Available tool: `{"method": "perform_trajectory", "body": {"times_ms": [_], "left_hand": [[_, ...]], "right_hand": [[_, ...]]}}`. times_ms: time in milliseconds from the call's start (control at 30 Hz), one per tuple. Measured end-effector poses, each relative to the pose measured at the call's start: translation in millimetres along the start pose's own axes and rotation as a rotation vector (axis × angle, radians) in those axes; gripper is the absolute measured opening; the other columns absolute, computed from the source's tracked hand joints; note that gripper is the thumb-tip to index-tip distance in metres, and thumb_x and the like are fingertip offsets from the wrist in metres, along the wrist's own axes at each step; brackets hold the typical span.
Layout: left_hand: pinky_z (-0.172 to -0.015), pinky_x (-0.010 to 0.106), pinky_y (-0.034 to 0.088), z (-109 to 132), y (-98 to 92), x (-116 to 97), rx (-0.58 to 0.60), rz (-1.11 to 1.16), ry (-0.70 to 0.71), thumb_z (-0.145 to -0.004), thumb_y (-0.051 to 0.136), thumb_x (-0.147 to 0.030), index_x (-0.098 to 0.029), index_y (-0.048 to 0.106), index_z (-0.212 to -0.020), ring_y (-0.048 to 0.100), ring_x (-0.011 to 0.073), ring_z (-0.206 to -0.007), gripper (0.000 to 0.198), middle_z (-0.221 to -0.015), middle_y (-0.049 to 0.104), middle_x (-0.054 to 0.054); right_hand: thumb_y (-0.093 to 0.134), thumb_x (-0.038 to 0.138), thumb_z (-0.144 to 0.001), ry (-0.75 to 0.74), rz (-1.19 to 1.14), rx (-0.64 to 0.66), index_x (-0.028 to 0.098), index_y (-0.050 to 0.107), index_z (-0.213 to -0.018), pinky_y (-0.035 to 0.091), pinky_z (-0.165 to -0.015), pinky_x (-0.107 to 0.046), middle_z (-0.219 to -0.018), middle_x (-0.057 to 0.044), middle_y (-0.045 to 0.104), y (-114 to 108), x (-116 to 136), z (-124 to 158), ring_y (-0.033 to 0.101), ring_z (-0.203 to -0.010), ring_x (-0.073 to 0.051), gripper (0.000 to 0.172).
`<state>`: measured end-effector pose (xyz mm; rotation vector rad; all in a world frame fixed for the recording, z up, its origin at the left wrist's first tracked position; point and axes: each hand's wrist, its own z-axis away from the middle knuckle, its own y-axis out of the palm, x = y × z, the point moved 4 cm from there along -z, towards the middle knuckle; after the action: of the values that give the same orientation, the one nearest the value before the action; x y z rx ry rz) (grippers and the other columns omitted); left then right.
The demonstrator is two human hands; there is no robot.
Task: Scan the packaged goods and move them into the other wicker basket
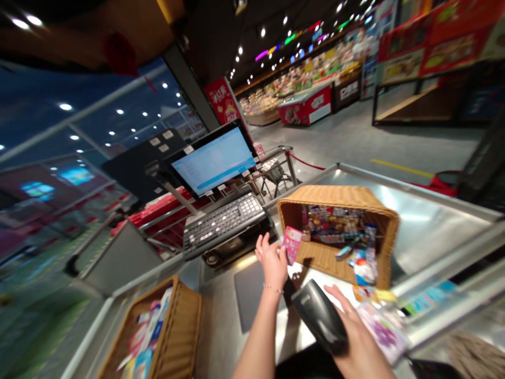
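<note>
My left hand [272,263] is closed on a small pink packet [292,243], held up just in front of the mouth of a wicker basket [335,197] that lies tipped on its side on the steel counter. Small snack packets [335,223] fill the basket and spill from its opening. My right hand [357,337] grips a black handheld scanner [320,316], with its head toward the pink packet. More loose packets [381,329] lie on the counter to the right of that hand.
A second wicker basket [185,326] with packets stands low at the left. Behind are a keyboard [224,218], a lit monitor [215,160] and a dark mat [250,295]. The steel counter [426,221] runs right; shop shelves lie beyond.
</note>
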<state>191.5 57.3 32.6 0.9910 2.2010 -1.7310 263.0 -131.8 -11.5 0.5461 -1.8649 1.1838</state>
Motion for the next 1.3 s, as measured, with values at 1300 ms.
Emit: {"method": "perform_trajectory", "body": {"times_ms": [1300], "left_hand": [[-0.109,0.057,0.026,2.5,-88.1,71.3,-0.028,-0.012,-0.273,-0.08,0.055,-0.026,-0.021,0.069,-0.074,0.028,0.0276,-0.139,0.017,-0.137,0.053,0.008]], "right_hand": [[0.044,0.025,-0.075,-0.089,0.038,0.247,0.018,0.058,-0.125,0.034,-0.109,-0.057,-0.144,-0.019,0.045,37.0,21.4,16.7,0.028,-0.143,-0.032,0.053]]}}
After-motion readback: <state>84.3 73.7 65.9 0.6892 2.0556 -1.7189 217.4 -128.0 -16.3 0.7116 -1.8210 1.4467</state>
